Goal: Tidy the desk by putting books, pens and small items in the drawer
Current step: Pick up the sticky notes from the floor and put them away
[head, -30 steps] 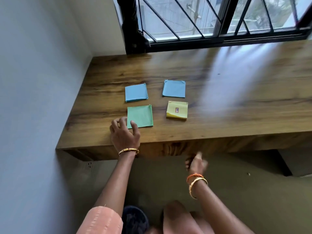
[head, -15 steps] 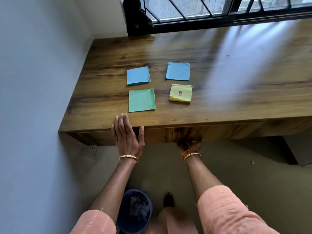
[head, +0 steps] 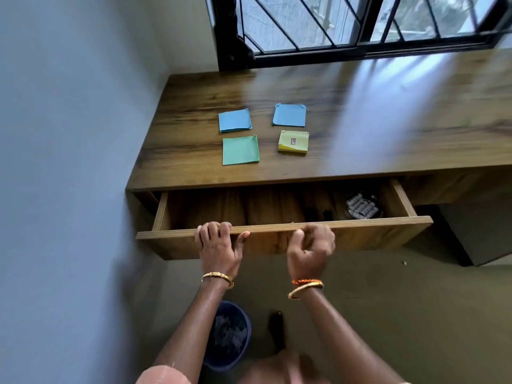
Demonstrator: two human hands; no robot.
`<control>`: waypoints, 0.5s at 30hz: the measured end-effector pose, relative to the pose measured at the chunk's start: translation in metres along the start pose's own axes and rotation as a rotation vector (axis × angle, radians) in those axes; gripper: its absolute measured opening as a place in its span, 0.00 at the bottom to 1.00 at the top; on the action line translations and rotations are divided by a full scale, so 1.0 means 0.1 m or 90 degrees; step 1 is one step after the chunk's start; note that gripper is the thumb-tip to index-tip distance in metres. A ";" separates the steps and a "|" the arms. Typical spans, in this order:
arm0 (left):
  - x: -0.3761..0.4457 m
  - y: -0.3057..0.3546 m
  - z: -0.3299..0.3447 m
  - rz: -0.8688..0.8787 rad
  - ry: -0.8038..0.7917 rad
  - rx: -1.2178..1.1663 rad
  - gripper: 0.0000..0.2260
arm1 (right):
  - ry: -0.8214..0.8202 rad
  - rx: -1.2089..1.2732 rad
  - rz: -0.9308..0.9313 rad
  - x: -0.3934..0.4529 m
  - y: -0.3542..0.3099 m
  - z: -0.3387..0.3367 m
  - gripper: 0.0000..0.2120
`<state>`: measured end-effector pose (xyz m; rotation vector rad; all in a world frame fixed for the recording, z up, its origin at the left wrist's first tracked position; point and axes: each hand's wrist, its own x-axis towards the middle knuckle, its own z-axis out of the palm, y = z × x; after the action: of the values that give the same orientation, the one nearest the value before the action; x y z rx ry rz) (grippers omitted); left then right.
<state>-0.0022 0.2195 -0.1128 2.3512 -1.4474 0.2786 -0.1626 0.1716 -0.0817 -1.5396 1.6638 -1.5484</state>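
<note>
I see a black-framed window with diagonal metal bars [head: 360, 23] at the far side, a pale grey wall [head: 69, 134] on the left, and a dark blue round bin [head: 230, 336] on the olive floor [head: 415, 300] nearby.

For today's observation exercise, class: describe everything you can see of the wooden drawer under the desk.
The wide, shallow brown wooden drawer is pulled open beneath the wooden desk. Pale plywood edges show on its sides and front panel. The left hand and right hand grip the front's top edge. A clear packet of pale cylinders lies at its right end.
</note>
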 end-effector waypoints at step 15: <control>-0.72 0.02 -0.64 -0.066 -0.132 -0.054 0.20 | -0.430 -0.422 0.024 -0.16 -0.20 -0.47 0.21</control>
<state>-0.0349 0.3036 -0.0789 2.4343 -1.3907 -0.0548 -0.1881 0.2101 -0.0556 -2.0130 1.8174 -0.3360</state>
